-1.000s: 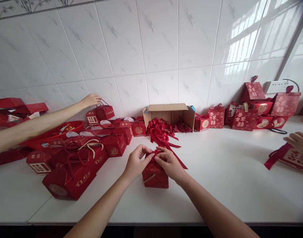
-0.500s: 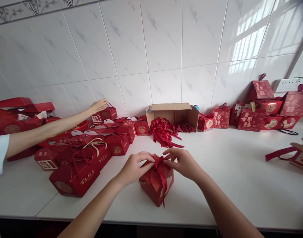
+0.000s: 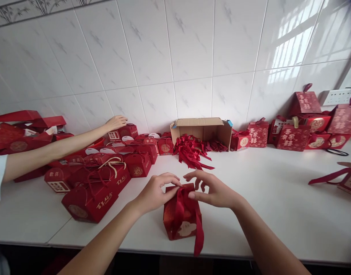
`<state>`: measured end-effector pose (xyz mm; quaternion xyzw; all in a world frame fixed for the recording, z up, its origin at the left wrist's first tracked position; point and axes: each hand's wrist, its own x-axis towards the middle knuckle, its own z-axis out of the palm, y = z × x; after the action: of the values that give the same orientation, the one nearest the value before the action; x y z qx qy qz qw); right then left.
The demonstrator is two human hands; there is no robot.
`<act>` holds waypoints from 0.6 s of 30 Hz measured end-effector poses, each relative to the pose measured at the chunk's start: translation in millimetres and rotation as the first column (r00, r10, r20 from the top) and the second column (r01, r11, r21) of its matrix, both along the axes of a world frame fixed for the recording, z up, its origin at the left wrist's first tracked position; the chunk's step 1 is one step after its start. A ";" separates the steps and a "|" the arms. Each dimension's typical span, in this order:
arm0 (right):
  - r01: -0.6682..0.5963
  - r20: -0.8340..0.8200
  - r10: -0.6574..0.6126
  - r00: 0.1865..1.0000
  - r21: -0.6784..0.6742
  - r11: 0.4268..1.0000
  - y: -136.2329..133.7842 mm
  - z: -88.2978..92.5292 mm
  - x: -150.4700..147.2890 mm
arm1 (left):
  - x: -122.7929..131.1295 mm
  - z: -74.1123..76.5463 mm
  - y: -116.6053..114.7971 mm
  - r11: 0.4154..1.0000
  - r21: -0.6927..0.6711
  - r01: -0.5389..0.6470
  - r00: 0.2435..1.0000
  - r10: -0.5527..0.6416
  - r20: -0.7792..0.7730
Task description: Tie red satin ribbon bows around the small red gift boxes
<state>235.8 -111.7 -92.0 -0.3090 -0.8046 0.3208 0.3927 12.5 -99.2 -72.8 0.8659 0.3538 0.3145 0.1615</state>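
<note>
A small red gift box point(image 3: 169, 215) with a pale label on its front stands on the white table near the front edge. A dark red ribbon point(image 3: 199, 235) lies over its top, two tails hanging down the front. My left hand point(image 3: 155, 194) pinches the ribbon at the top left of the box, thumb and forefinger together. On the other side my right hand point(image 3: 215, 190) is open, its fingers curved and spread just above the box; the thumb tip is beside the ribbon, and I cannot tell whether they touch.
Loose red ribbons point(image 3: 187, 151) spill from an open cardboard box point(image 3: 200, 121) by the wall. Several finished red boxes point(image 3: 96, 202) crowd the left, where a co-worker's hand point(image 3: 116, 122) reaches. More boxes point(image 3: 293, 137) are stacked at right; another person's fingers point(image 3: 349, 165) touch a box there.
The box has turned so its labelled front faces me more, and the ribbon tails hang further apart. My right hand has let go of the ribbon and its fingers have spread.
</note>
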 end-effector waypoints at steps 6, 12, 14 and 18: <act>-0.012 0.022 0.010 1.000 0.129 0.992 -0.2 -5.6 -5.8 | -0.8 6.2 -2.6 1.000 -0.008 0.009 0.999 -0.009 -0.040; -0.062 0.043 0.053 0.998 0.231 0.971 -0.4 -7.2 -5.0 | -0.4 11.7 -5.2 0.998 -0.053 -0.020 0.998 0.016 -0.064; -0.050 0.027 0.044 0.999 0.262 0.964 0.8 -9.7 -6.9 | 0.1 12.8 -5.7 0.998 -0.058 -0.027 0.997 0.023 -0.068; 0.017 -0.023 -0.009 1.000 0.350 0.936 2.0 -16.7 -15.3 | 1.3 15.7 -5.8 0.997 -0.075 -0.019 0.996 0.012 -0.087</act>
<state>220.5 -109.6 -108.7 -0.2359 -0.8426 0.1732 0.4521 13.7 -105.0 -57.1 0.8693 0.3787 0.2644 0.1762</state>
